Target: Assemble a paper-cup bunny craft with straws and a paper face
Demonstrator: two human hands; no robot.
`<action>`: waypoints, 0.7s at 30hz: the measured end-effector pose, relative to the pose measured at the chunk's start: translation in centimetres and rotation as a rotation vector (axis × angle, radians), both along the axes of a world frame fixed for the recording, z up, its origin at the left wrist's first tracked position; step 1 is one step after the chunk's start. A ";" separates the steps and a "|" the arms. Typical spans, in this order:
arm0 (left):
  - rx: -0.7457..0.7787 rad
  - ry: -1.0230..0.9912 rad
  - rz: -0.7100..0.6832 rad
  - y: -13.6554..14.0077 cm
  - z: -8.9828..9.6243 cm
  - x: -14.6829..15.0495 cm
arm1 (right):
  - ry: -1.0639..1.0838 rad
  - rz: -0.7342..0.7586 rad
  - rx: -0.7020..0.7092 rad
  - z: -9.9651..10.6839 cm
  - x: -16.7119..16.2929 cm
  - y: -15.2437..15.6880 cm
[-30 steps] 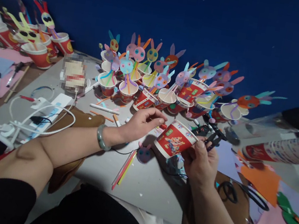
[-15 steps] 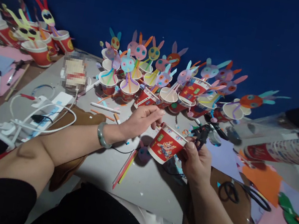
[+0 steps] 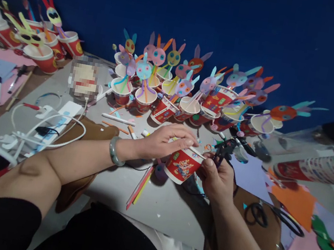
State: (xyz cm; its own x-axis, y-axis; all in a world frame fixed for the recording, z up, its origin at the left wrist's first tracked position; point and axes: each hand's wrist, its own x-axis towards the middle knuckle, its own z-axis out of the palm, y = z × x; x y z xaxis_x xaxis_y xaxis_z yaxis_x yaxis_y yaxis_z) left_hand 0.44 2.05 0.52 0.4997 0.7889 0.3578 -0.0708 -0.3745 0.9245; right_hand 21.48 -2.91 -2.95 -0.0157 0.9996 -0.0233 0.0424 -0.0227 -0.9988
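Observation:
A red printed paper cup (image 3: 183, 166) with a white rim is held tilted over the table. My right hand (image 3: 218, 179) grips its right side, thumb at the rim. My left hand (image 3: 172, 141) lies across the cup's mouth with its fingers stretched out, and hides most of the inside. Close behind my right hand is a black tool (image 3: 225, 146), perhaps a glue gun; whether my fingers touch it I cannot tell. Below the cup, a purple paper head (image 3: 161, 172) is partly covered. Beside it lie pink and yellow strips (image 3: 140, 187), which look like straws.
Several cups with paper rabbit heads (image 3: 145, 99) stand along the blue wall. On the left are a power strip (image 3: 57, 123) and tangled white cables. Black-handled scissors (image 3: 257, 214), orange paper (image 3: 293, 203) and a bagged stack of cups (image 3: 324, 168) lie on the right.
My left hand has moved right, from beside the cup's rim to over its mouth, and its curled fingers have straightened. My right hand keeps its hold; the cup has shifted slightly left.

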 end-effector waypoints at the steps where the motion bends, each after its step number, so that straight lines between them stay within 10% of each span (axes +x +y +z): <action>1: 0.037 0.034 -0.019 0.0 0.0 0.0 | -0.006 -0.001 0.001 0.0 0.0 0.0; 21: 0.023 0.150 -0.078 0.4 -0.8 -0.1 | -0.174 -0.021 0.173 -0.6 0.1 0.4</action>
